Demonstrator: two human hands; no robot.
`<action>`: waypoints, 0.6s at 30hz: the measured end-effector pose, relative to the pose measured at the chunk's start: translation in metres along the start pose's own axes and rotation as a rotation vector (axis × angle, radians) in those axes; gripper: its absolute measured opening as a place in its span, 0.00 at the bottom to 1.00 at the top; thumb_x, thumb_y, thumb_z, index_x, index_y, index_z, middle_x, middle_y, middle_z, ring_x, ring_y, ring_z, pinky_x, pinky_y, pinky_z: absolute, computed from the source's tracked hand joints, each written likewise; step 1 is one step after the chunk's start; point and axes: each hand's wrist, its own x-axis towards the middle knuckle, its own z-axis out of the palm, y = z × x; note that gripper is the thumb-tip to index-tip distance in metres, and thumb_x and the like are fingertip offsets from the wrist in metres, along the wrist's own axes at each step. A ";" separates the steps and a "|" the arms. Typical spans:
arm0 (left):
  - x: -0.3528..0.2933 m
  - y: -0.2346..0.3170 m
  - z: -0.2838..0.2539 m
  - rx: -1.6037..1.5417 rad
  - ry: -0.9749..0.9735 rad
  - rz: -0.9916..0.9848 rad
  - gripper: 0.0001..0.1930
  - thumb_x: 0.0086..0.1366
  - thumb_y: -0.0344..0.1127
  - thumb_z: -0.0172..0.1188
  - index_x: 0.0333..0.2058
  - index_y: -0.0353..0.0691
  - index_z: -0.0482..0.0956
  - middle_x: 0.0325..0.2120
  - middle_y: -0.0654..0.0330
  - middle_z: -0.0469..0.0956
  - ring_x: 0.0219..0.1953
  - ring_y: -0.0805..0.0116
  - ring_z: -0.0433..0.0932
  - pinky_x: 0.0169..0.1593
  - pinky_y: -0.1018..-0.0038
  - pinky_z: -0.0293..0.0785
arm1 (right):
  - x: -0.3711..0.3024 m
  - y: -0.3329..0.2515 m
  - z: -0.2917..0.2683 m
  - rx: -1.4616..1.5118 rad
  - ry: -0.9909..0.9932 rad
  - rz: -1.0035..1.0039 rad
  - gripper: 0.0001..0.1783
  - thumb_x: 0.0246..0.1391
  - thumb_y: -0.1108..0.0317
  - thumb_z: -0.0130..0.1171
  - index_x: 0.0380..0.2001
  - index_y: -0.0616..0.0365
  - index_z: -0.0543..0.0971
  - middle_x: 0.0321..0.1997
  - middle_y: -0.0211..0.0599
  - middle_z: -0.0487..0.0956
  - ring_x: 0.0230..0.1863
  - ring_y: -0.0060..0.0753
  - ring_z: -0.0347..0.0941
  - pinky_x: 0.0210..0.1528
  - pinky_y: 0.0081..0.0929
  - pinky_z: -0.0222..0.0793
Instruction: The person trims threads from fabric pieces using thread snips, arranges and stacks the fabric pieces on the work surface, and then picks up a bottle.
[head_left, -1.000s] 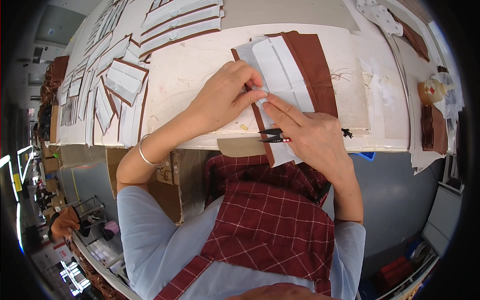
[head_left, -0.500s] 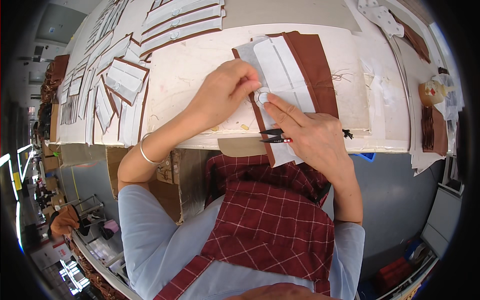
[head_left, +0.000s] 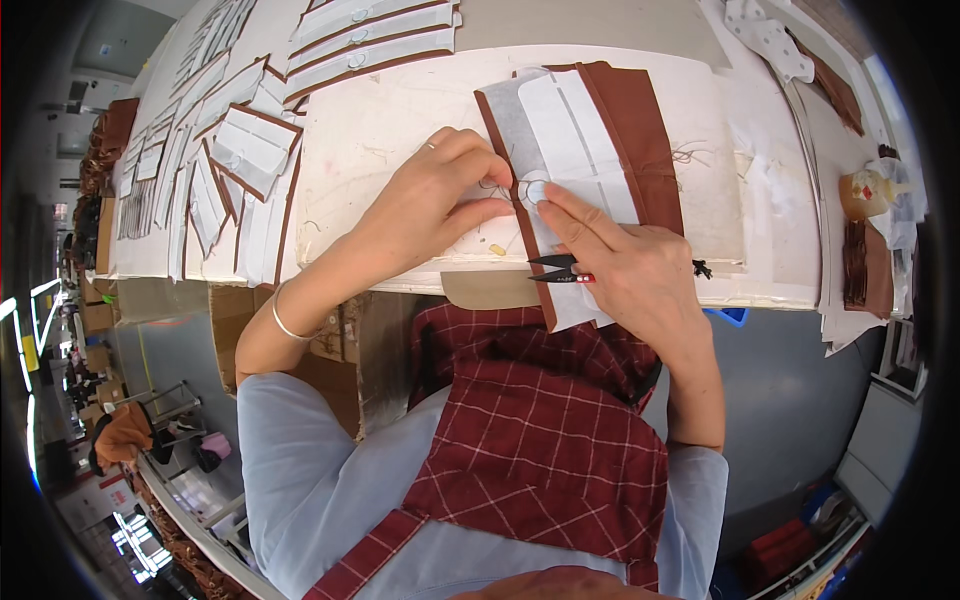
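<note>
Brown panels with white and grey backing (head_left: 575, 130) lie in a layered pile in front of me and jut over the table's front edge. Two stretched fingers of my right hand (head_left: 640, 270) press on the backing beside a small pale disc (head_left: 535, 190). Thread snips (head_left: 562, 268) are tucked in that same hand, dark blades pointing left and a red part showing. My left hand (head_left: 440, 195) is at the panel's brown left edge, thumb and forefinger apart. Thin dark thread loops show between those fingertips; whether they touch it I cannot tell.
Several similar backed pieces (head_left: 250, 150) lie scattered at the left, with long strips (head_left: 375, 45) lined up at the back. To the right are a bottle with yellowish contents (head_left: 865, 195) and folded brown pieces (head_left: 868, 268). A cardboard box (head_left: 335, 370) stands below the table edge.
My left thumb and forefinger have parted from a pinch and moved slightly left and down. My right hand and the panels have shifted a little to the right in the picture.
</note>
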 end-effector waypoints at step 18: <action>0.011 -0.015 0.001 0.171 0.105 0.069 0.08 0.58 0.25 0.66 0.36 0.37 0.79 0.35 0.58 0.76 0.39 0.56 0.75 0.42 0.66 0.74 | 0.000 0.001 0.001 0.001 0.005 0.012 0.16 0.52 0.68 0.64 0.46 0.51 0.84 0.55 0.25 0.82 0.16 0.23 0.72 0.22 0.21 0.71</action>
